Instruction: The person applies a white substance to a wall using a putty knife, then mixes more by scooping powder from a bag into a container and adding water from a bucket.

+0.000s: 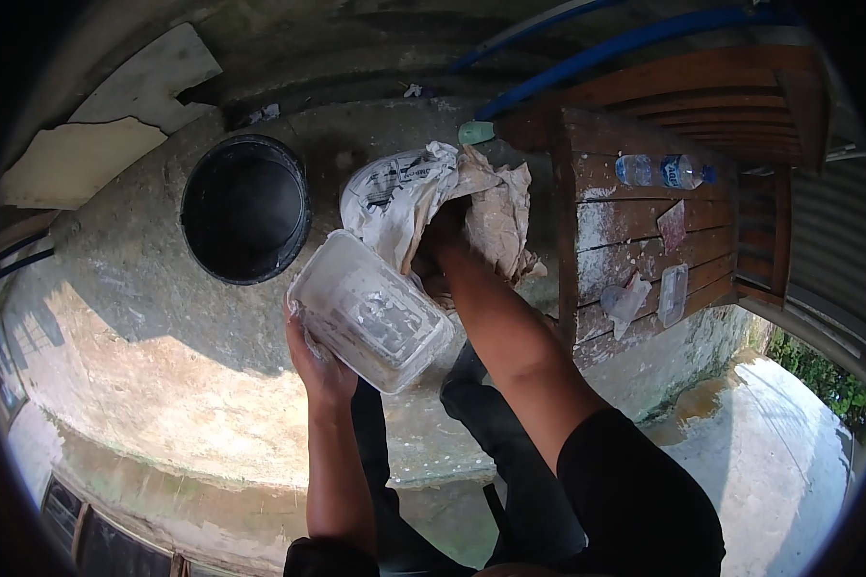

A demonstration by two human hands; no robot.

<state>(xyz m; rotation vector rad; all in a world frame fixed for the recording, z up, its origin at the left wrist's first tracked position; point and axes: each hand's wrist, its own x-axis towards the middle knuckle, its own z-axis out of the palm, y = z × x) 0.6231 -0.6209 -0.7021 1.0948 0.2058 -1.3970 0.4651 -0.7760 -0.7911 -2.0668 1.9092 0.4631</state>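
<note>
A clear plastic tub (375,308), smeared with white residue inside, is gripped at its left edge by my left hand (316,358). It is tilted so that its open top faces me. Just beyond it stands a crumpled paper sack (496,207), white with dark print outside and brown inside, its mouth open. My right hand (443,236) reaches down into this mouth. Its fingers are hidden in the shadow of the sack, so I cannot see whether they hold anything.
A round black bucket (250,212) stands left on the concrete floor (202,404). At right is a wooden bench (597,231) with white powder, a water bottle (666,171), and a small clear container (674,294). A green piece (475,132) lies behind the sack; broken boards (87,159) lean at far left.
</note>
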